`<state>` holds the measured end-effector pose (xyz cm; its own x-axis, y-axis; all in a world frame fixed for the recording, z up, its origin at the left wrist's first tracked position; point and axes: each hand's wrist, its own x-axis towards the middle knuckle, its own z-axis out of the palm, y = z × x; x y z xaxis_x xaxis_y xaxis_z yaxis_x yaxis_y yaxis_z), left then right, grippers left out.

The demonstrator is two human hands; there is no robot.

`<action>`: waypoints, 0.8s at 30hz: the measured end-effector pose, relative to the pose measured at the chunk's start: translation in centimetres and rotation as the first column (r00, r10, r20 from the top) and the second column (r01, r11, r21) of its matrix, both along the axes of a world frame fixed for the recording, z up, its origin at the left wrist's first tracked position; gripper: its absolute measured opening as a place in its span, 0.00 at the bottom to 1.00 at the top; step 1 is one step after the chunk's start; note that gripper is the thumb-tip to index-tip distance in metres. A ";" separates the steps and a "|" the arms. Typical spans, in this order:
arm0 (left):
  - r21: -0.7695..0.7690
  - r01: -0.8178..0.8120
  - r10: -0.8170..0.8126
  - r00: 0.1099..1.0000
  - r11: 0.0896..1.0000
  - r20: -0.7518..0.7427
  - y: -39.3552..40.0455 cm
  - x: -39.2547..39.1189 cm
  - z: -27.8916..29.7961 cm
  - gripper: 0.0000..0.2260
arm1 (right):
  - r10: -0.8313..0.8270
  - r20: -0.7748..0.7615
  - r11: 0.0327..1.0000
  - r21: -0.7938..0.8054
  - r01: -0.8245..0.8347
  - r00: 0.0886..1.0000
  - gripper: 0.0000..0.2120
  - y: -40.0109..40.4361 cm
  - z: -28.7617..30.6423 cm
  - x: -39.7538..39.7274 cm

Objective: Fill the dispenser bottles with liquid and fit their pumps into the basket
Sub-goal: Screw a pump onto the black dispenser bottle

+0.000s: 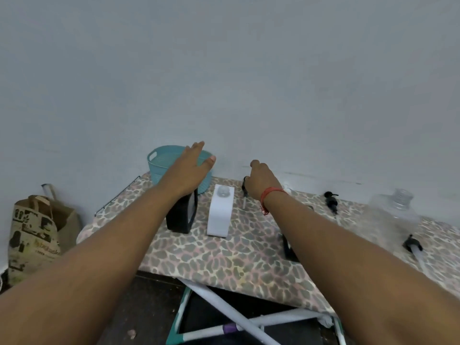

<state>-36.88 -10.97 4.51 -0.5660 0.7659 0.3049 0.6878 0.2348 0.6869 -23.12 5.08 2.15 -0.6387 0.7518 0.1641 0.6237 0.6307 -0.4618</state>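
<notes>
Both hands concern me: my left hand (193, 168) hovers open above the black bottle (181, 215), my right hand (261, 181) pinches a black pump (245, 189), whose tube could tip the uncapped white bottle (220, 215).

We see an ironing board (224, 257) in leopard-print cover carrying a teal basket (159, 163) far left, black bottle (180, 217), white bottle (220, 215), clear jug (395, 215) right, and loose pumps (331, 200).
</notes>
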 end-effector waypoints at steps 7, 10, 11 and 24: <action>-0.073 0.012 -0.007 0.998 0.997 0.059 -1.2 -5.0 -1.8 0.31 | -0.030 0.289 0.999 -0.027 0.040 0.957 0.18 5.2 -3.3 -5.1; -0.048 0.022 -0.017 0.994 0.999 0.107 -1.6 -5.9 -2.4 0.31 | -0.011 0.343 0.999 -0.026 0.021 0.939 0.14 5.9 -4.5 -6.6; -0.044 0.026 -0.020 0.993 0.999 0.115 -1.8 -6.0 -2.5 0.32 | -0.014 0.354 1.000 -0.011 0.019 0.935 0.13 6.0 -5.0 -6.8; -0.017 0.030 -0.028 0.994 0.999 0.102 -3.3 -3.5 -0.8 0.38 | 0.073 -0.092 0.982 0.183 -0.056 0.993 0.16 2.5 1.0 -8.1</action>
<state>-40.42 -14.28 3.71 -0.5707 0.7877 0.2321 0.6212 0.2292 0.7494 -31.18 7.54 3.18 -0.6592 0.6621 0.3565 0.5364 0.7463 -0.3942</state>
